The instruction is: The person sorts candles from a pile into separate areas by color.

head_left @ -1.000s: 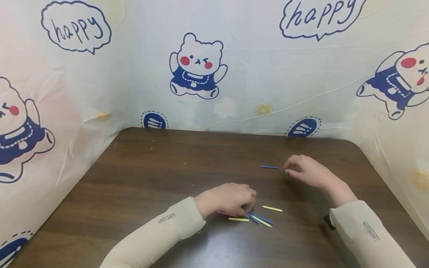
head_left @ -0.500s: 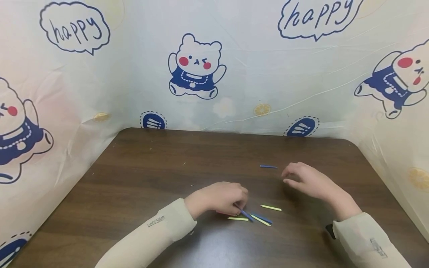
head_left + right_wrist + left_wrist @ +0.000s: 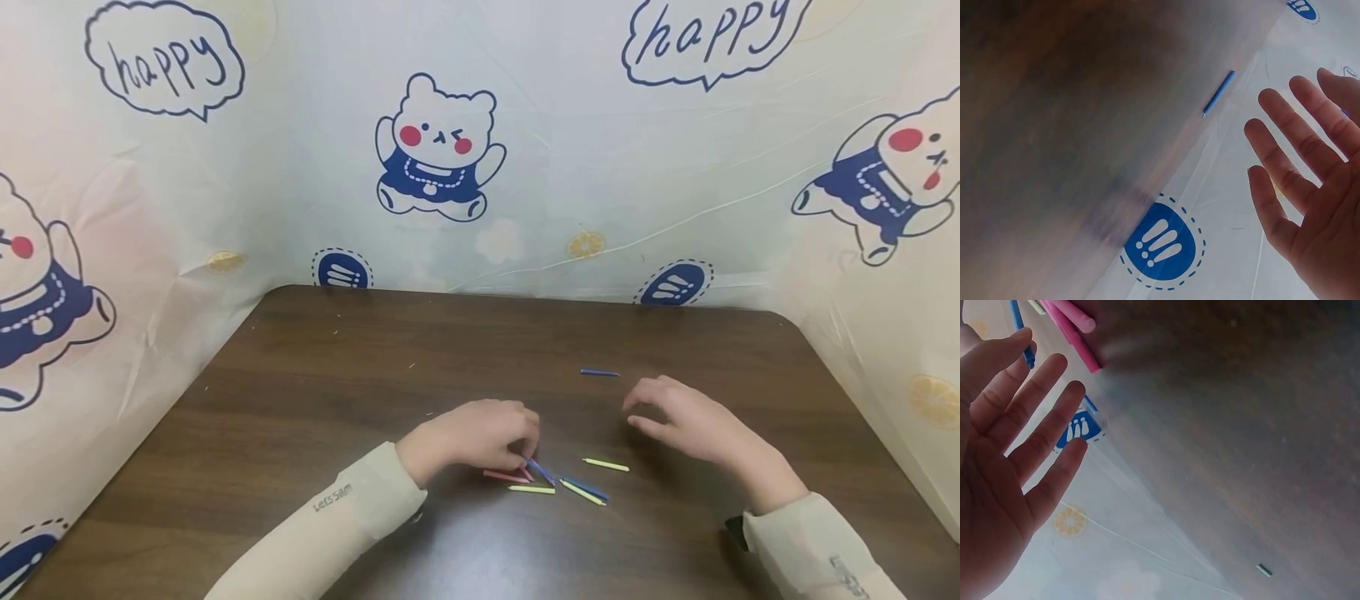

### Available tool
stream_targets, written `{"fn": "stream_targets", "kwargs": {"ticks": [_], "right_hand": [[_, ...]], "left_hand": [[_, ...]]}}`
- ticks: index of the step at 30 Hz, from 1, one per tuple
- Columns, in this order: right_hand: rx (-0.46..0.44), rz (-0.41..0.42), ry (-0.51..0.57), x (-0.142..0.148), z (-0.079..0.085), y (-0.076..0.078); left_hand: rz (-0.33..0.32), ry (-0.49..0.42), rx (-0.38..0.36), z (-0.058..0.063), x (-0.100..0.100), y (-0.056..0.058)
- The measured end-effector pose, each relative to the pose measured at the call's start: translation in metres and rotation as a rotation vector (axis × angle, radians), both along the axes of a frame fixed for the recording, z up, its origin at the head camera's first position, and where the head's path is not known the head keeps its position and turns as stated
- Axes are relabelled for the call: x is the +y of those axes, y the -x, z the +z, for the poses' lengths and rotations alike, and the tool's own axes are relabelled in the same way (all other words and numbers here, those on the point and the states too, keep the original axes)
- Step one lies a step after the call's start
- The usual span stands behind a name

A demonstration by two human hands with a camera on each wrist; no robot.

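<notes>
1. Leftward, the left hand (image 3: 483, 433) has drawn back since 0.5 s ago, bringing the held blue stick (image 3: 542, 473) along and uncovering more of the pink sticks (image 3: 504, 477); the right hand (image 3: 686, 417) has come a little nearer the person.
2. That held blue stick is pinched between the left thumb and 1 finger, slanting just above or on the table; which, I cannot tell. The other left fingers extend loosely.
3. Just beside it, the pink sticks lie partly under the left hand, with 1 yellow stick (image 3: 532, 490) in front.
4. To the right, a second blue stick (image 3: 588, 487) and a second yellow stick (image 3: 582, 493) lie close together.
5. Farther right rests a third yellow stick (image 3: 606, 465).
6. Relaxed and bent, the right fingers grasp nothing, near a third blue stick (image 3: 600, 372).
7. Everything lies on a brown table (image 3: 337, 383), before a cartoon-printed cloth (image 3: 555, 167).
</notes>
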State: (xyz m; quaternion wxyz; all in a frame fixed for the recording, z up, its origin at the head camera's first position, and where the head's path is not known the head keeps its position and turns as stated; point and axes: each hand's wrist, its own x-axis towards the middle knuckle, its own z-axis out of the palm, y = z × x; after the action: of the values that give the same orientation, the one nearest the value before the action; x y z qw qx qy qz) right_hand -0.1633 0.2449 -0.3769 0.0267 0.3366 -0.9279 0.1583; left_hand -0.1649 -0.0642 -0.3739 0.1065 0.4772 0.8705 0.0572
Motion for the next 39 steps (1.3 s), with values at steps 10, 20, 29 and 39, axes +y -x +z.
{"fn": "stream_targets", "kwargs": {"ticks": [10,20,29,39], "right_hand": [[0.000,0.003,-0.018,-0.007,0.000,-0.010],[0.030,0.031,-0.020,-0.012,-0.001,-0.019],[0.061,0.073,-0.007,-0.019,0.000,-0.027],[0.087,0.101,0.004,-0.020,0.000,-0.035]], "left_hand": [[0.021,-0.013,-0.009,0.000,-0.002,0.011],[0.072,-0.031,-0.006,-0.004,0.000,0.022],[0.082,-0.034,0.043,-0.004,0.004,0.034],[0.110,-0.075,0.057,-0.004,0.015,0.050]]}}
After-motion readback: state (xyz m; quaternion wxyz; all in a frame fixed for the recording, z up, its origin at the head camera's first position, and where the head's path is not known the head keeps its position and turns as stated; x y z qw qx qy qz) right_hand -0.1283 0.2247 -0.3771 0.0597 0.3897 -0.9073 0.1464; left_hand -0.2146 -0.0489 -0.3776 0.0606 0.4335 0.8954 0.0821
